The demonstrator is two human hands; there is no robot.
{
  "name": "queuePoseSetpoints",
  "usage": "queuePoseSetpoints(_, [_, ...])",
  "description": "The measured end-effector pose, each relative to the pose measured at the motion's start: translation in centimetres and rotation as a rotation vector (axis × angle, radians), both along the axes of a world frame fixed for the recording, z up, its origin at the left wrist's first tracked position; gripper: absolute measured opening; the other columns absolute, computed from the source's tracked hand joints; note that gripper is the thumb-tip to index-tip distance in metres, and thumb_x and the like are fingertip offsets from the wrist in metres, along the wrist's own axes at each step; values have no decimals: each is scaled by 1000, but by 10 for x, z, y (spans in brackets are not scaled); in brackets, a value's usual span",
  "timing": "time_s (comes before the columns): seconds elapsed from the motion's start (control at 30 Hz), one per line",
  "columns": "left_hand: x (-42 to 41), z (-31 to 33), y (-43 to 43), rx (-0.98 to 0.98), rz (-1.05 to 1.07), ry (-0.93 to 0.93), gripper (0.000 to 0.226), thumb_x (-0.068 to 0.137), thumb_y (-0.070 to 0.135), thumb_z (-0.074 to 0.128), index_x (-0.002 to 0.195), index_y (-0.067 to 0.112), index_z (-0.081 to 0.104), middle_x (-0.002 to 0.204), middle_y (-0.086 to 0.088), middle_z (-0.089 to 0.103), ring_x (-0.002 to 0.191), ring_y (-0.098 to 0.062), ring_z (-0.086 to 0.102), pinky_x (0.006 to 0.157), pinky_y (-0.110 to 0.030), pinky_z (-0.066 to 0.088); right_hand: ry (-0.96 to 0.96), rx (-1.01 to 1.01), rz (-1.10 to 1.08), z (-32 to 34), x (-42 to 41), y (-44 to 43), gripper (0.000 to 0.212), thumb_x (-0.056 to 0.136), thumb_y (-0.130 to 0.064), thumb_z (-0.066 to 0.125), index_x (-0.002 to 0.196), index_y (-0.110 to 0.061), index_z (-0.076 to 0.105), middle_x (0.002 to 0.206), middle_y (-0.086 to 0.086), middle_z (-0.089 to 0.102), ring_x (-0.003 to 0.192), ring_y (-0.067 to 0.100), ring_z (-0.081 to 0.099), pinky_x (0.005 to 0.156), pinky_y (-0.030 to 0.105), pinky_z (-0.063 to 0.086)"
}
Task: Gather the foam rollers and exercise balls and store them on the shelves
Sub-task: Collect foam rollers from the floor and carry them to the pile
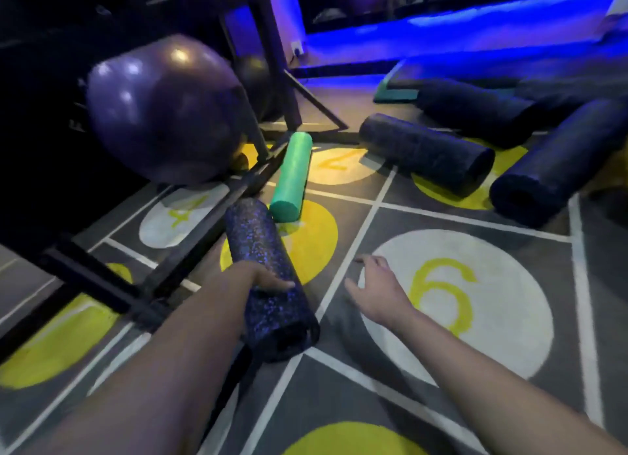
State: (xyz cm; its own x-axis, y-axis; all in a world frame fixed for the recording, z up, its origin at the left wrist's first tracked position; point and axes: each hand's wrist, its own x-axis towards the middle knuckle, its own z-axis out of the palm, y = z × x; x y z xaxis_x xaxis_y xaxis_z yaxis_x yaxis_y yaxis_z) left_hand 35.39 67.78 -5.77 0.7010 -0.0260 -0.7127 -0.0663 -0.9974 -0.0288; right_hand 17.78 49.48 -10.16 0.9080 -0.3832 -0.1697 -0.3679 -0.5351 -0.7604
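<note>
Holding blue-speckled black foam roller (268,278) at mid-length, left hand (268,281) wraps it; long axis runs near-to-far beside rack; right hand (373,284) spread, empty, just right; green foam roller (292,177) beyond.

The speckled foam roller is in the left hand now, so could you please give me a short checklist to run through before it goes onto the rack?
1. Grip: left hand wraps the speckled foam roller at mid-length: ok.
2. Right hand free to help: open, touching nothing: ok.
3. Roller clear of the floor: its near end looks raised, but contact is hard to judge: cannot tell.
4. Space on the rack: a purple exercise ball fills the visible level; other levels are too dark: cannot tell.
5. Path: the green foam roller lies just beyond the roller's far end: not ok.
</note>
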Motion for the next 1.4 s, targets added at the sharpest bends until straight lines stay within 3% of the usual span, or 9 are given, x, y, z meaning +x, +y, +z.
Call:
queuePoseSetpoints(0.07, [-14,-24,-11,15,126,47,116,68,85,61,153,10,34,156,-9,39,142,-30,42,117,-40,33,46,21,5,-11,-6,1,55,94,-28,58,145,-14,43,146,12,40,134,29,46,113,30,32])
queuePoseSetpoints(0.2, [-16,-72,-26,-35,486,-304,172,38,80,84,154,3,-17,158,-33,11,143,-47,29,117,-57,29,141,52,-92,-35,-39,-27,57,95,-31,56,147,-16,38,149,11,37,135,29,46,112,34,34])
queuePoseSetpoints(0.37, [-40,-73,-77,-527,815,-433,162,33,58,95,154,16,-5,150,-25,35,130,-45,46,104,-64,39,206,142,-162,-56,-84,-71,74,90,-51,64,150,-20,34,146,7,45,130,26,51,104,35,43])
queuePoseSetpoints(0.5, [-112,-58,-153,-967,860,-226,144,37,55,95,146,22,7,132,-12,54,105,-34,63,87,-51,53,3,646,-297,-37,-100,-80,102,61,-90,64,143,-34,44,137,-7,59,118,10,61,104,36,49])
queuePoseSetpoints(0.7, [-211,-22,-261,-1178,89,-380,146,25,78,89,147,34,22,143,-5,49,128,-23,55,109,-46,46,-187,874,-448,-6,-182,-158,96,62,-68,81,142,-30,45,116,-15,71,104,7,68,90,39,51])
queuePoseSetpoints(0.9, [-334,37,-408,-1338,-571,-86,120,57,74,83,155,33,27,148,13,48,133,-2,49,116,-32,38,-627,840,-902,15,-303,-250,79,55,-45,96,121,-27,55,110,-6,74,94,6,73,83,31,60])
queuePoseSetpoints(1.0, [-416,33,-468,-1279,-786,37,92,78,69,70,155,34,33,145,12,54,131,-4,53,116,-33,39,-704,685,-1180,24,-389,-288,109,35,-64,95,129,-25,57,112,-6,75,99,11,73,88,38,61])
queuePoseSetpoints(1.17, [-565,14,-500,-1185,-1198,216,66,94,39,65,153,36,36,128,1,67,112,-23,68,100,-35,52,-680,282,-1676,14,-560,-321,113,40,-62,94,139,-30,49,125,-10,67,109,10,67,97,33,56])
queuePoseSetpoints(1.4, [-648,-10,-490,-1043,-1430,187,53,96,27,56,148,29,47,134,3,66,116,-18,65,95,-29,49,-710,667,-2141,12,-666,-372,165,10,-74,88,153,-23,25,138,5,56,116,31,63,100,54,52])
